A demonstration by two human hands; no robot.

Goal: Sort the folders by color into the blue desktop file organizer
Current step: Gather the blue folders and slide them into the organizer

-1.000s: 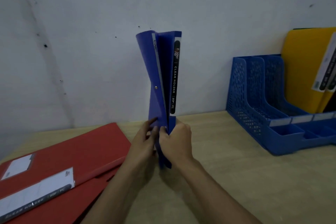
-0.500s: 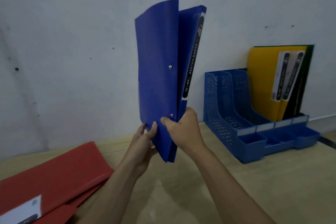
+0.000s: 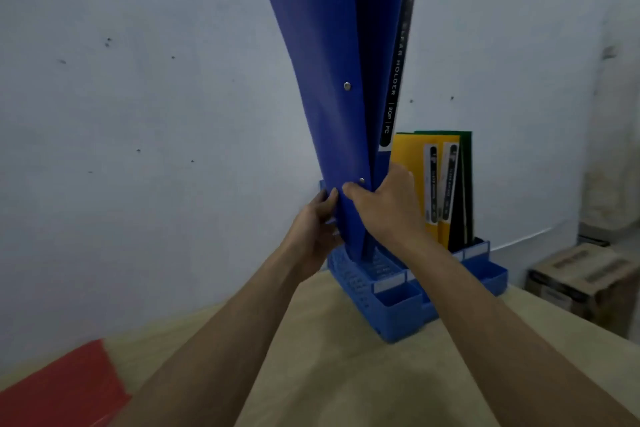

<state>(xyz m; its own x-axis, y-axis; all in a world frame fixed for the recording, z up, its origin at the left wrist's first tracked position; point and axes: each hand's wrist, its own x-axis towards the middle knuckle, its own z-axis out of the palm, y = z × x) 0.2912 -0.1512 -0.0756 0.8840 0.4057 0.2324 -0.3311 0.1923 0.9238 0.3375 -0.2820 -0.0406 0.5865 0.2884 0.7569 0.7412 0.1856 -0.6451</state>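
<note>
I have both hands on the blue folders (image 3: 332,80), two of them held together upright, long axis nearly vertical and fanning apart toward the top. My right hand (image 3: 384,204) grips their lower edge from the right, thumb across the front cover; my left hand (image 3: 317,218) pinches the same edge from the left. Their bottom corner hangs just above the leftmost slot of the blue organizer (image 3: 401,305), which stands directly below and slightly beyond my hands, so I judge the coming move to be a straight drop. Yellow folders (image 3: 408,166) and a green folder (image 3: 465,184) already stand in slots further right. Red folders (image 3: 65,385) lie near left. The spine label reads "HOLDER | 20P | FC".
</note>
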